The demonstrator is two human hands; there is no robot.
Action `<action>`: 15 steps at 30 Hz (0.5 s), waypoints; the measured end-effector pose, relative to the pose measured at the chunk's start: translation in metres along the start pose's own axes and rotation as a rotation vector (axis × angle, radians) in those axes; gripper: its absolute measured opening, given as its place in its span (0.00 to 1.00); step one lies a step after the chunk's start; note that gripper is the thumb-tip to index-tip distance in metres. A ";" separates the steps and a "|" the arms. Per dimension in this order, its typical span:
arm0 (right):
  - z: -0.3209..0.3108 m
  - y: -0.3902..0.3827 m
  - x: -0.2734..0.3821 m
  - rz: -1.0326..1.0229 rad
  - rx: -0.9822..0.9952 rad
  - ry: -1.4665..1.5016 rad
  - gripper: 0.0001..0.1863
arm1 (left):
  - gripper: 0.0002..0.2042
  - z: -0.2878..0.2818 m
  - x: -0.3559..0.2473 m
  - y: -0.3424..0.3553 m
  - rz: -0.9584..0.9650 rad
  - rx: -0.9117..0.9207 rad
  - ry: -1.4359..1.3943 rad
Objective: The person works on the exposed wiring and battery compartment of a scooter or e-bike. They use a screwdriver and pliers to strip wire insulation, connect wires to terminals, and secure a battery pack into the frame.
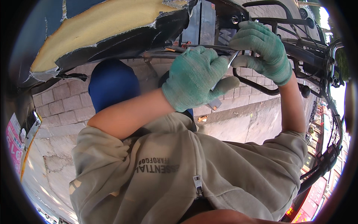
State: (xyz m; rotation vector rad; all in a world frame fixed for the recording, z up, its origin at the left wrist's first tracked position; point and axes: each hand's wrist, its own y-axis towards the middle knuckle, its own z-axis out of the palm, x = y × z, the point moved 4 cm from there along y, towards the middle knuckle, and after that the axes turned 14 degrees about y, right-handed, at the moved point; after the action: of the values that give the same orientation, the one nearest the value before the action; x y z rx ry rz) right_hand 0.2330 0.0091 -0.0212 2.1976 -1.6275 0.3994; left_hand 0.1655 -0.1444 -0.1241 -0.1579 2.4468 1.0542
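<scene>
The left hand [198,77] clenched a silver tool [233,60] at the near edge of the open bay [218,47]; the right curled by its upper end, grip unclear; bay already uncovered, work seemingly unfinished

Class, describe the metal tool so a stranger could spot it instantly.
Start at the torn yellow padding, upper left. Move right to the gloved left hand and right hand; between them shows the metal tool, slim and shinier than nearby black tubes.
</scene>
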 end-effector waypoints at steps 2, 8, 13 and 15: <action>0.007 -0.002 0.003 0.013 -0.086 -0.025 0.20 | 0.20 -0.002 0.007 0.003 -0.018 0.015 -0.117; 0.046 -0.019 0.004 0.345 -0.676 -0.096 0.17 | 0.23 0.024 0.044 0.019 -0.610 -0.056 -0.826; 0.055 -0.022 0.009 0.529 -0.757 -0.142 0.17 | 0.26 0.050 0.052 0.042 -0.937 -0.105 -1.051; 0.061 -0.025 0.018 0.587 -0.741 -0.144 0.11 | 0.26 0.059 0.061 0.054 -1.036 -0.040 -1.208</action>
State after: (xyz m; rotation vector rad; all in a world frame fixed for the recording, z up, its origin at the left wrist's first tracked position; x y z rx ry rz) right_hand 0.2620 -0.0278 -0.0708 1.2162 -2.0521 -0.2094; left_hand 0.1184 -0.0601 -0.1520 -0.5326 0.9846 0.4401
